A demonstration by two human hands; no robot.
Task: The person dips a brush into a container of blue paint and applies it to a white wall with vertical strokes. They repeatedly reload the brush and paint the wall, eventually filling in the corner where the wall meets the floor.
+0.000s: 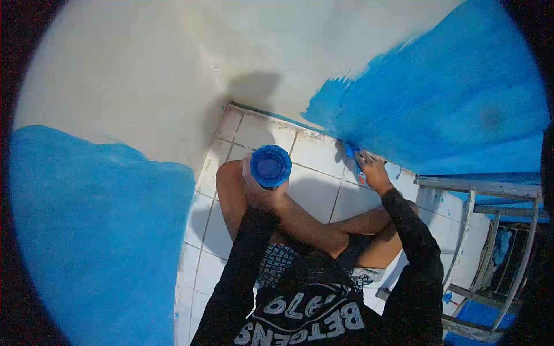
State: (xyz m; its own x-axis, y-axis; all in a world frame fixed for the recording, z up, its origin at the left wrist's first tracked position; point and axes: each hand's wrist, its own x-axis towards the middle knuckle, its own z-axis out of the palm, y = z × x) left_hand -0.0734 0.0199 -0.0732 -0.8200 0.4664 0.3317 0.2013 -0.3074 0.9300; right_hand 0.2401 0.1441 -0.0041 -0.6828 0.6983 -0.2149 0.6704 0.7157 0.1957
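My left hand (pixel 266 196) is wrapped round a cup of blue paint (pixel 270 151), held upright above my crossed legs; I look down into its open top. Low at the right-hand wall, my right hand (pixel 375 172) grips a paintbrush (pixel 353 152). Its bristles are blue and touch the bottom of the wall, close to where it meets the floor. Blue paint (pixel 438 109) covers much of the right wall (pixel 323 40), with a ragged, streaky edge toward the bare part. My fingers hide some of the brush handle.
A wooden ladder-like frame (pixel 472 225) stands at the right, with a blue surface (pixel 483 314) beneath it. White tiles (pixel 314 151) cover the floor. The left wall (pixel 104 230) is blue below and pale above, meeting the right wall at a corner ahead.
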